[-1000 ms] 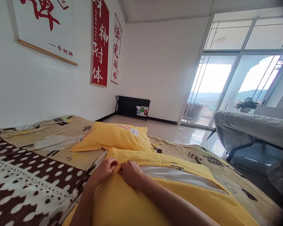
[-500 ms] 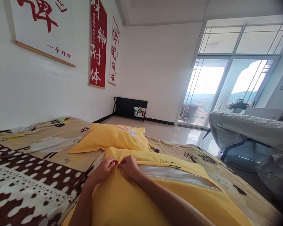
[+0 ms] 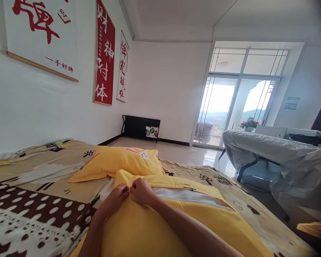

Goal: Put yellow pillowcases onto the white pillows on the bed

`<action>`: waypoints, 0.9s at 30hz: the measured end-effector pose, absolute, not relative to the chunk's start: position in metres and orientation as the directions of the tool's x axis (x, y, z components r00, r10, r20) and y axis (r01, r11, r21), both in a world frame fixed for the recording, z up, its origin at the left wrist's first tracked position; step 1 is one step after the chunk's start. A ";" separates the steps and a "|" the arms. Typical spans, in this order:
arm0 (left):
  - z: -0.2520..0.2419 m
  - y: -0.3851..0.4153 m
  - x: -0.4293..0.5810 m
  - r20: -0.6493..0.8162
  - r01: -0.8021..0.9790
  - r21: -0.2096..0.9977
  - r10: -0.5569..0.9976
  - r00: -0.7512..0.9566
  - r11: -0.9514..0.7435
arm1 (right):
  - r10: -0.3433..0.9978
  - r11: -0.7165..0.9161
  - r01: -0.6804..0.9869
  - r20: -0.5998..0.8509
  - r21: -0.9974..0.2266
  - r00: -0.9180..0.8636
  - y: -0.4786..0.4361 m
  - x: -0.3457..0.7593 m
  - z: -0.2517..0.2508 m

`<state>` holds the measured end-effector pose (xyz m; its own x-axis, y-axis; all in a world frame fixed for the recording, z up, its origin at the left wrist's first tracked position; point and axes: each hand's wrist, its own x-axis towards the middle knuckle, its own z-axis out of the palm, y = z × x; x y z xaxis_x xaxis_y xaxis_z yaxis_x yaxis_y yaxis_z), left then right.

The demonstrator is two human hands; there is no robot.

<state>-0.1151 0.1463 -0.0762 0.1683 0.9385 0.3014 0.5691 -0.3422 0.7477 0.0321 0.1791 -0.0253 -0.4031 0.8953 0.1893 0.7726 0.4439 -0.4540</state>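
A yellow pillowcase (image 3: pixel 139 228) lies in front of me, with a long slit along its far side. Through the slit shows a white inner pillow (image 3: pixel 192 196). My left hand (image 3: pixel 117 195) is closed on the case's fabric at the slit's left end. Right beside it, my right hand (image 3: pixel 142 191) pinches the same edge, fingers curled and knuckles up. Whatever small part lies between the fingertips is hidden. Just beyond the hands rests a second yellow pillow (image 3: pixel 123 162) with a rabbit face on it.
Beneath the pillows spreads a patterned blanket (image 3: pixel 42 200) in beige, brown and white. A plastic-covered table (image 3: pixel 262 142) with a potted plant (image 3: pixel 249 123) stands at the right. A black low stand (image 3: pixel 135 126) is by the far wall, and a glass sliding door (image 3: pixel 216 110) is beyond.
The view has turned a little right and up, so the room sits further left. Both hands keep hold of the pillowcase edge; the right one looks curled a little tighter.
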 end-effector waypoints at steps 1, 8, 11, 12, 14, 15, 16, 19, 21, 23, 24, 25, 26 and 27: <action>-0.074 0.145 -0.115 0.320 0.564 0.748 0.934 0.156 -0.351 | 0.900 0.436 0.772 0.193 -0.464 -0.392 0.178 0.032 -0.022; -0.055 0.133 -0.113 0.467 0.617 0.677 0.882 0.061 -0.401 | 0.935 0.341 0.742 0.122 -0.578 -0.334 0.168 0.040 0.007; -0.048 0.130 -0.110 0.525 0.658 0.628 0.851 0.036 -0.415 | 0.942 0.307 0.728 0.086 -0.613 -0.325 0.167 0.057 0.017; -0.047 0.129 -0.110 0.545 0.669 0.613 0.838 0.028 -0.421 | 0.943 0.298 0.726 0.074 -0.620 -0.324 0.168 0.066 0.020; -0.046 0.128 -0.110 0.574 0.680 0.590 0.819 0.027 -0.435 | 0.940 0.293 0.720 0.052 -0.629 -0.336 0.168 0.084 0.025; -0.045 0.128 -0.110 0.578 0.682 0.584 0.816 0.031 -0.440 | 0.937 0.293 0.717 0.043 -0.633 -0.345 0.168 0.094 0.027; -0.045 0.127 -0.110 0.576 0.685 0.579 0.816 0.040 -0.442 | 0.936 0.293 0.714 0.037 -0.636 -0.351 0.168 0.103 0.028; -0.043 0.122 -0.109 0.576 0.700 0.561 0.816 0.055 -0.442 | 0.937 0.280 0.717 0.018 -0.638 -0.349 0.167 0.131 0.030; -0.041 0.119 -0.110 0.577 0.709 0.552 0.815 0.056 -0.439 | 0.936 0.276 0.721 0.006 -0.636 -0.352 0.165 0.148 0.030; -0.040 0.117 -0.110 0.575 0.712 0.550 0.816 0.055 -0.435 | 0.935 0.279 0.726 0.005 -0.628 -0.354 0.162 0.164 0.028; -0.040 0.116 -0.111 0.573 0.713 0.551 0.818 0.055 -0.434 | 0.937 0.281 0.732 0.012 -0.621 -0.349 0.160 0.171 0.027; -0.039 0.115 -0.112 0.572 0.714 0.551 0.819 0.055 -0.432 | 0.941 0.281 0.738 0.023 -0.613 -0.339 0.158 0.179 0.025; -0.039 0.115 -0.113 0.570 0.714 0.551 0.820 0.055 -0.431 | 0.945 0.280 0.747 0.037 -0.603 -0.325 0.156 0.187 0.023; -0.039 0.115 -0.113 0.569 0.715 0.551 0.821 0.056 -0.430 | 0.950 0.279 0.755 0.053 -0.593 -0.309 0.153 0.194 0.021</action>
<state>-0.1132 0.1148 -0.0389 0.0557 0.8207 0.5687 0.7153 -0.4301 0.5507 0.1945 0.1535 0.0211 -0.3093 0.9495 0.0527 0.7552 0.2789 -0.5932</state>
